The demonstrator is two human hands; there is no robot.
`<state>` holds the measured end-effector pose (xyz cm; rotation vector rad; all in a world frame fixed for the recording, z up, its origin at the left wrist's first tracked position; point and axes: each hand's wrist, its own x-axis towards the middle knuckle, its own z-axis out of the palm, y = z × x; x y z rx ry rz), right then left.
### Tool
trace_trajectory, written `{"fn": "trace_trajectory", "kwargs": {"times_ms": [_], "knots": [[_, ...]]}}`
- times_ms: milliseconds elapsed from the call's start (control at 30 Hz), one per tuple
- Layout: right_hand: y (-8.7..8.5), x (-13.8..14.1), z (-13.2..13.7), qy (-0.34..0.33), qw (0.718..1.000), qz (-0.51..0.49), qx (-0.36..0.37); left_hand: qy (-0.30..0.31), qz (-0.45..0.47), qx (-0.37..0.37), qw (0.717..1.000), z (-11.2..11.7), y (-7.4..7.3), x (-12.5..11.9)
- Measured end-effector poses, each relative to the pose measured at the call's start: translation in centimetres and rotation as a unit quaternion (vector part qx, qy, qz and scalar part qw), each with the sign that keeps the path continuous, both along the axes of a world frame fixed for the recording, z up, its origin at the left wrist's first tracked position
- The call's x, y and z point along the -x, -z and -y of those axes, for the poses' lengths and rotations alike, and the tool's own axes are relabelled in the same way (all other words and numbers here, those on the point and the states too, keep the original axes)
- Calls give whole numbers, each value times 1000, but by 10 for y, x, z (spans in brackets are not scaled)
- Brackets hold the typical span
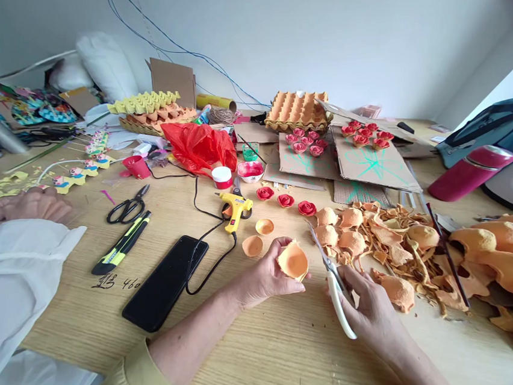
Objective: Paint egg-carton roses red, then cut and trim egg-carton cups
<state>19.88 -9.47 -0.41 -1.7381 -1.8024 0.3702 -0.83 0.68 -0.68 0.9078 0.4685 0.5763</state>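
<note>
In my left hand (264,276) is an orange egg-carton cup (294,262), its hollow side turned toward me and its rim uneven. My right hand (367,303) grips white-handled scissors (337,297), whose blades point up and away, just right of the cup and apart from it. Two trimmed cups, one nearer (252,247) and one farther (264,227), lie on the table beyond my left hand. Right of the scissors are uncut cups (352,241) and a heap of carton scraps (398,245).
A yellow glue gun (237,209), black phone (165,283), utility knife (123,243) and black scissors (128,208) lie left. Red paper roses (285,200) stand ahead. Egg trays (507,247) fill the right edge. Another person's hands (35,208) are at far left.
</note>
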Motion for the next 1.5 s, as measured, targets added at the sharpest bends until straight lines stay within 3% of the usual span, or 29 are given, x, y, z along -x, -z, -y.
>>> {"fn": "trace_trajectory", "kwargs": {"times_ms": [267,567,967,1167,1500], "knots": [[-4,-4,-3,-39,999,8,19,17,11,-57,998,-6,-6,0],[-6,-7,-3,-61,997,47,7,-22,26,-55,998,-8,-9,1],[0,-9,-1,-59,991,118,-2,-9,-1,-125,992,-4,-4,0],[-3,-5,-1,-91,992,85,3,-2,17,-118,993,-7,-2,2],[-8,-2,3,-90,995,48,-9,-6,0,-100,995,-5,-17,3]]}}
